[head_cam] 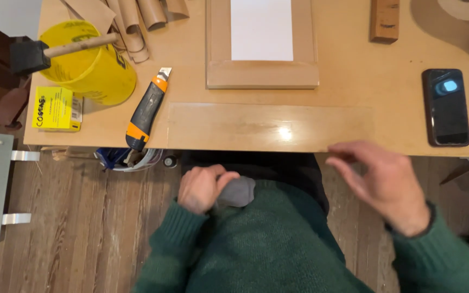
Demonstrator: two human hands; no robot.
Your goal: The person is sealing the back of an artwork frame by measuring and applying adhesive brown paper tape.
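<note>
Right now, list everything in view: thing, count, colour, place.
table: one, light brown, across the top
glossy strip: one, tan, along the table's near edge
frame: one, brown with a white centre, top middle
utility knife: one, orange and black, left of the strip
bucket: one, yellow, left end of table
foam brush: one, black head with a wooden handle, resting on the bucket
small box: one, yellow, left table corner
paper rolls: several, brown, top left
wood block: one, brown, top right
phone: one, black, right end
grey cloth: one, in the lap
left hand: gripping the cloth
right hand: open, blurred, below the table edge
</note>
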